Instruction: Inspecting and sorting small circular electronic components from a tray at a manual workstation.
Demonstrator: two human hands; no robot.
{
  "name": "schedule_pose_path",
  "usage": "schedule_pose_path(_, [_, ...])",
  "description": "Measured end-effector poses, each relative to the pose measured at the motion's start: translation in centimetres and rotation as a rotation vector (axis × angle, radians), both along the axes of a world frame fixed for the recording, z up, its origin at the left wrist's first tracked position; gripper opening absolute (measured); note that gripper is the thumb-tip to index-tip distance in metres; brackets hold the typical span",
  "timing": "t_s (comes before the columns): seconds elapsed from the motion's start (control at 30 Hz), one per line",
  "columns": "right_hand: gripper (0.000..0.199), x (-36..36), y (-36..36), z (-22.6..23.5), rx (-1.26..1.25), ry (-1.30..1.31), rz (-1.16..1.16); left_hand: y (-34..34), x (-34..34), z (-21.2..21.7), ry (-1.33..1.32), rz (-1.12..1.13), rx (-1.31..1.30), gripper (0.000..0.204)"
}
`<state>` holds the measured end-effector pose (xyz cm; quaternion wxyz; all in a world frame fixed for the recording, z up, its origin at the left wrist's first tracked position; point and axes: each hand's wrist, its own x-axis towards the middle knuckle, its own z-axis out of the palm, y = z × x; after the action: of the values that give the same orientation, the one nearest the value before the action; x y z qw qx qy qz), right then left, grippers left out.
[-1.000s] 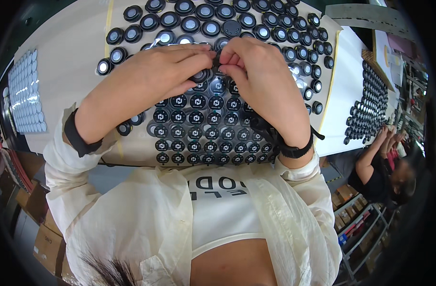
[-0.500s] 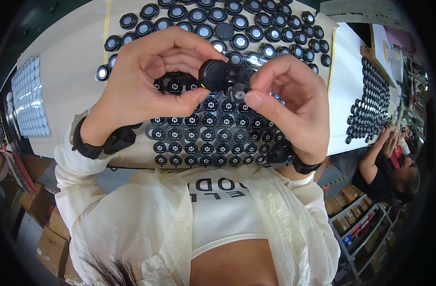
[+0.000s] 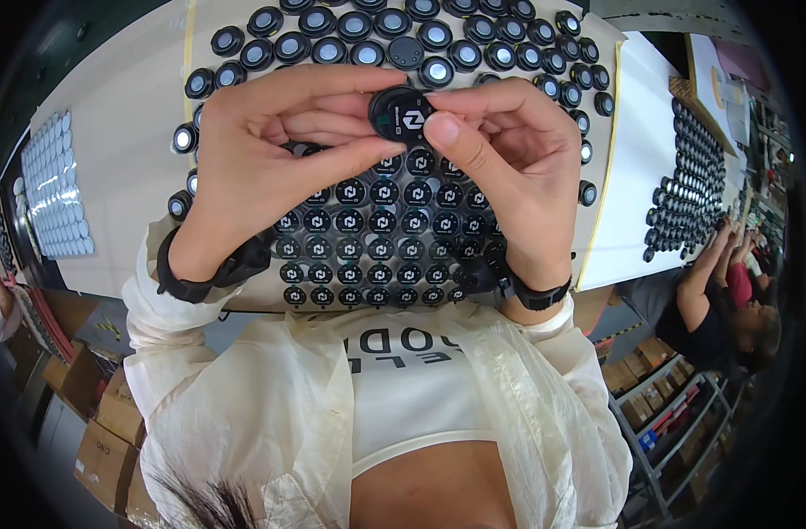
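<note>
A round black disc [image 3: 401,115] with a white mark on its face is pinched between both hands, lifted above the table. My left hand [image 3: 271,154] grips its left side with fingers and thumb. My right hand [image 3: 500,150] holds its right side, thumb on the disc's face. Under the hands lies a block of several matching black marked discs [image 3: 376,251] in neat rows. Farther back sit several black caps with pale shiny centres [image 3: 332,48].
The beige table [image 3: 121,141] carries a sheet of small pale round pieces [image 3: 55,189] at the left. At the right, a white table [image 3: 636,176] holds more black caps [image 3: 689,176], where another person [image 3: 720,300] works. Cardboard boxes [image 3: 103,423] stand lower left.
Both hands rose from the rows of discs, lifting one black disc. It now shows its marked face, held higher and nearer the camera.
</note>
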<state>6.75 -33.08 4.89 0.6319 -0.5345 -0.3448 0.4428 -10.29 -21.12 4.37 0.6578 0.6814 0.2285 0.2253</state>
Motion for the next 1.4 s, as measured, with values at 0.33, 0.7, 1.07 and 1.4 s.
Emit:
schedule_pose_path(0.33, [0.012, -0.1, 0.1, -0.1, -0.041, -0.069, -0.033, -0.2, 0.2, 0.0, 0.036, 0.022, 0.057, 0.047])
schedule_pose_path(0.7, [0.009, -0.9, 0.3, -1.0, -0.046, -0.223, -0.125, -0.8, 0.4, -0.4, 0.071, 0.082, 0.121, 0.046])
schedule_pose_path(1.07, [0.016, -0.7, 0.7, -0.7, 0.042, -0.854, -0.157, 0.3, 0.8, -0.4, 0.142, 0.051, 0.247, 0.043])
schedule_pose_path(1.4, [0.029, 0.3, 0.8, 0.0, -0.042, -0.614, 0.060, 14.9, 4.0, 2.8, 0.454, 0.101, 0.993, 0.023])
